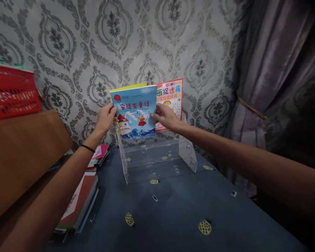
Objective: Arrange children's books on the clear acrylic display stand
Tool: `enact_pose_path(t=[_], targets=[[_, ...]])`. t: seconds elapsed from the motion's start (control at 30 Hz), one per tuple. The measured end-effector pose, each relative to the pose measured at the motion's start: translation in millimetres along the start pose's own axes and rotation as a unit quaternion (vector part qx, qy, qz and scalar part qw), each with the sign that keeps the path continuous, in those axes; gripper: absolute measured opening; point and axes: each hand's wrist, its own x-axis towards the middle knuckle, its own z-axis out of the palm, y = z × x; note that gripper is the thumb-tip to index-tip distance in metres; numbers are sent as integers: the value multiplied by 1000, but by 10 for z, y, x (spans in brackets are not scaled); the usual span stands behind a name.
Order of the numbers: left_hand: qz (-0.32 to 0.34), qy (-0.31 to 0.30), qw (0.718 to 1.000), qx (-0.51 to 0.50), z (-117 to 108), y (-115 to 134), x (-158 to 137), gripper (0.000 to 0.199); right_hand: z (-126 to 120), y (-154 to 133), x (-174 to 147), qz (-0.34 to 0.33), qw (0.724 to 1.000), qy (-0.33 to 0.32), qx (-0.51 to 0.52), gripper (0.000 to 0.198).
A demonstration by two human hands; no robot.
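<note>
Between my two hands is a blue picture book [138,122] with red Chinese characters, a white bird and waves on its cover. My left hand [105,119] grips its left edge, thumb in front. On the right edge my right hand [166,116] pinches the cover side with thumb and fingers. The book is upright, above the front tiers of a clear acrylic rack [187,154]. Behind it, a yellow book [135,85] and a red-bordered book [180,96] stand at the back of the rack, both partly hidden.
Stacked books [85,196] lie at the left on the dark blue patterned cloth [178,213]. A pink booklet [101,151] tops another pile behind them. Further left, a red basket [13,92] sits on a brown wooden surface [28,147]. A curtain [262,87] hangs at the right by the patterned wall.
</note>
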Motion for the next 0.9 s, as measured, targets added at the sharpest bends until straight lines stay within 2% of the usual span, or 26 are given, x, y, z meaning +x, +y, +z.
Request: enact_pose_path(t=[0.17,0.37,0.53,0.7,0.9], targets=[[-11,25,999,-20,-23,-121,-13,14,76,8,50,4,1000,-1,-1,28],[-22,22,999,-39,-95,-215,19,15,116,-58,70,5,1000,-29,11,29],[-27,22,998,-45,-145,-212,16,15,136,-141,113,20,998,-44,32,24],[-25,41,998,-50,-183,-186,28,16,136,-213,164,6,998,-52,32,19],[-33,46,997,-44,-148,-210,18,13,195,-107,233,23,998,-54,3,19]])
